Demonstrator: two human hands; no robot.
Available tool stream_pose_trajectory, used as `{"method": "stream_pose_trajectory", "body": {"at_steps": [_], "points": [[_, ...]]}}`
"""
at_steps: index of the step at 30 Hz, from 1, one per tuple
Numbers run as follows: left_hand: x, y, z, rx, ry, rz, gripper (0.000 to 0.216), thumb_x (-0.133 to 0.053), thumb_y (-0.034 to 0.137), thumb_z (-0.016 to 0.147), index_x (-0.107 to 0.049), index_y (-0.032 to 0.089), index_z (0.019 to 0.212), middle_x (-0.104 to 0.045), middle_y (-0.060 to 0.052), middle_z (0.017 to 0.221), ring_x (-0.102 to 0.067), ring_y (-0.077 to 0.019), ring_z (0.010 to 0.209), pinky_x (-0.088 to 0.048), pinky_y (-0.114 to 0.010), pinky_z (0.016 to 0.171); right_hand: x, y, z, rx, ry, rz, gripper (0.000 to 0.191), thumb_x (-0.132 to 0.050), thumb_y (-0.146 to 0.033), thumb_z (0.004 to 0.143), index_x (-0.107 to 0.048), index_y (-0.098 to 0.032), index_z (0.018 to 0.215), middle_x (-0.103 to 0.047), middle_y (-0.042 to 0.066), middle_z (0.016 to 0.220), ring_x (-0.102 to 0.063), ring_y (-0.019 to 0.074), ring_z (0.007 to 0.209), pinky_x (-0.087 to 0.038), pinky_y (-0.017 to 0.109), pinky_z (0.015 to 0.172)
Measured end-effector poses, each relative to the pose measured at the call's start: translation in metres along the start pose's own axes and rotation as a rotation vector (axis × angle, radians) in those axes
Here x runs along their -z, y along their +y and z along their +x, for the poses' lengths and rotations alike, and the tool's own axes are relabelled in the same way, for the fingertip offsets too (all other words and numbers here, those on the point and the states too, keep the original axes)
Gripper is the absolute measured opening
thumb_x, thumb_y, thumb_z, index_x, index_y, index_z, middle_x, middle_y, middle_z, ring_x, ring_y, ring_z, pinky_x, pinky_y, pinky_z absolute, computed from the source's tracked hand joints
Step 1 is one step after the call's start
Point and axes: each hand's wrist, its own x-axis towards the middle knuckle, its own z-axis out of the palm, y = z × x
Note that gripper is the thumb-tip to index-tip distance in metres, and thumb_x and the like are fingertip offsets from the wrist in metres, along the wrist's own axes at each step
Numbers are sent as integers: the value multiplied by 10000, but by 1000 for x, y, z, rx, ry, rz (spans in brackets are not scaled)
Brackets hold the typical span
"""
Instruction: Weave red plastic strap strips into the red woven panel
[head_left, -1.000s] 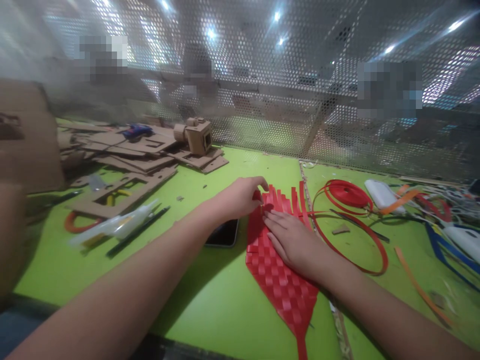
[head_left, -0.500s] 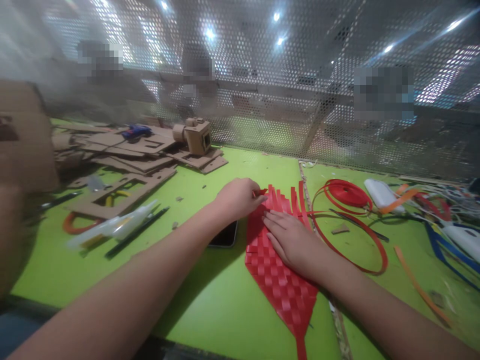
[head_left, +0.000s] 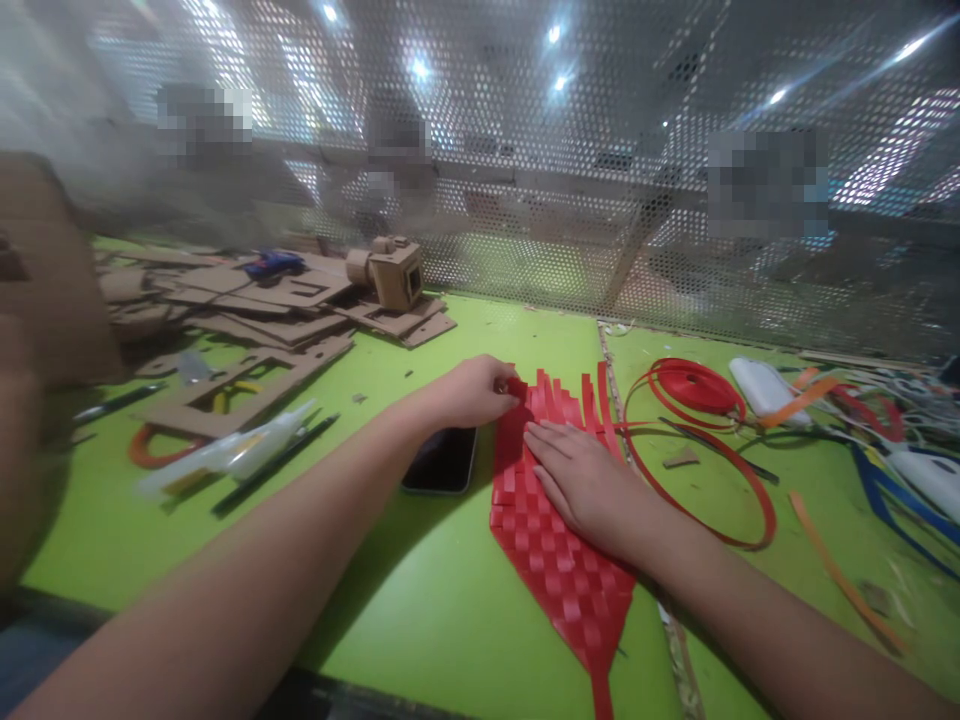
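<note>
A flat mat woven from red strips [head_left: 559, 570] lies on the green table [head_left: 420, 600], with loose strip ends fanning out at its far side. My right hand [head_left: 589, 485] rests flat on the weave, fingers stretched out and pressing it down. My left hand [head_left: 476, 392] is at the mat's far left corner, fingers pinched on the end of one red strip [head_left: 517, 388]. A black phone [head_left: 441, 462] lies face up just left of the mat, under my left forearm.
A coil of red strip [head_left: 694, 385] and a big loose red loop [head_left: 742, 490] lie to the right, with orange and blue strips and white objects beyond. Cardboard cut-outs and a small cardboard model [head_left: 394, 270] fill the far left. A perforated metal screen [head_left: 525, 200] closes the back.
My left hand has shifted slightly left and back at the mat's corner, working the strip end between its fingers. My right hand has stayed flat on the weave.
</note>
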Motion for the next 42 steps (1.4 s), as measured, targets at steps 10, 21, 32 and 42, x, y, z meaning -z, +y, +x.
{"method": "stream_pose_trajectory", "body": {"at_steps": [10, 21, 32, 42], "points": [[25, 10, -14, -208, -81, 70, 203, -705, 442, 825, -796, 263, 863, -655, -58, 1316, -615, -250, 1203, -488, -332, 956, 1, -1, 0, -14, -21, -4, 497, -387, -283, 1055, -558, -64, 1467, -540, 183, 1523, -496, 324, 1420, -399, 543, 1193], [28, 9, -18, -267, -43, 65, 198, -680, 419, 877, -809, 329, 997, -595, -42, 1368, -604, -251, 1214, -486, -379, 1024, -3, 2, -2, -4, 59, 41, 458, -442, -280, 1040, -578, -112, 1444, -584, 176, 1485, -522, 316, 1397, -423, 554, 1174], [11, 15, -17, -125, -204, 288, 347, -569, 161, 849, -804, 278, 1076, -552, -88, 1482, -464, -299, 1428, -431, -387, 1124, -3, 3, -2, -24, 63, 73, 473, -450, -291, 1030, -557, -123, 1458, -593, 159, 1478, -538, 304, 1379, -418, 539, 1181], [12, 6, -11, -95, -220, 251, 271, -632, 440, 906, -813, 257, 989, -587, -101, 1409, -568, -303, 1317, -449, -368, 1094, 0, 0, 0, -56, 7, 77, 490, -422, -298, 1049, -550, -83, 1471, -571, 159, 1503, -526, 315, 1387, -397, 557, 1195]]}}
